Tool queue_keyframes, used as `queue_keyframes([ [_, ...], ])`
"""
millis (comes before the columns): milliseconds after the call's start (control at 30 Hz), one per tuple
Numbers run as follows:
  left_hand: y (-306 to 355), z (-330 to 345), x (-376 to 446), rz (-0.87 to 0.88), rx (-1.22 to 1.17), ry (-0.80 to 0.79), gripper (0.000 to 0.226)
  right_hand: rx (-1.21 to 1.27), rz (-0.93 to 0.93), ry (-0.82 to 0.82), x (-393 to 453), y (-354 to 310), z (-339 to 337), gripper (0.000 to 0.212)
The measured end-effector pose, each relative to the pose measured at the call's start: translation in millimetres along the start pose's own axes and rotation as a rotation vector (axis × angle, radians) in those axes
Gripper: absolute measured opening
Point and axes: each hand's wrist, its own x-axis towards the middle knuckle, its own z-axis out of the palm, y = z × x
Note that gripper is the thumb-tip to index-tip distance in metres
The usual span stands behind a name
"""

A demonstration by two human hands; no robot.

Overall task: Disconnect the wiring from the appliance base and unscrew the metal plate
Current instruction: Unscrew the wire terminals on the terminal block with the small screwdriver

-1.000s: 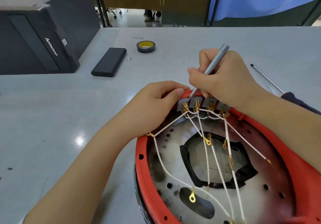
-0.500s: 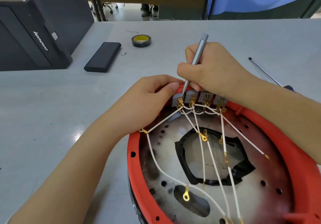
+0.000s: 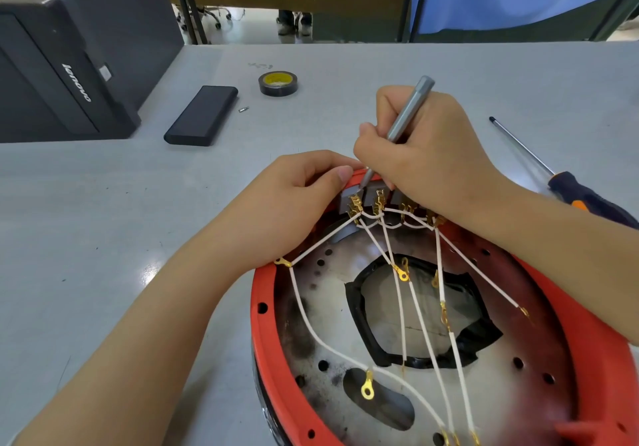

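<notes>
- Red appliance base [image 3: 266, 342] close in front, gray terminal block [image 3: 349, 195] on the base's far rim.
- Left hand [image 3: 294, 203] clamped on the block's left end, thumb on top.
- Right hand [image 3: 425, 155] wrapped round a slim gray screwdriver [image 3: 408, 110], just right of the block, nearly touching the left hand.
- Screwdriver's long axis slanting down and left, tip on the block's leftmost terminal.
- White wires [image 3: 397, 272] fanning from the block toward the near rim, across the metal plate [image 3: 539, 342].
- Probably loosening that terminal; right hand nearer.
</notes>
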Motion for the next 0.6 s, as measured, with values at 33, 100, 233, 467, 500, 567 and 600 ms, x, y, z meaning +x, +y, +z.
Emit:
queue_keyframes([
  [33,0,0,0,-0.003,0.002,0.0,0.025,0.003,0.007,-0.006,0,0,0,0.036],
  [100,0,0,0,-0.009,0.006,0.002,0.024,0.01,0.03,-0.024,2,1,1,0.034],
  [233,0,0,0,-0.018,-0.009,-0.001,0.024,0.073,0.152,-0.095,10,4,2,0.033],
  [467,0,1,0,-0.023,0.0,0.002,0.024,0.093,0.196,-0.138,14,5,2,0.032],
  [500,1,1,0,-0.023,-0.001,0.0,0.024,0.079,0.161,-0.108,11,5,2,0.031],
  [567,1,1,0,-0.017,-0.001,-0.005,0.024,0.041,0.077,-0.048,5,3,1,0.03],
  [600,1,1,0,-0.013,-0.001,-0.007,0.024,0.031,0.045,-0.028,2,3,0,0.03],
])
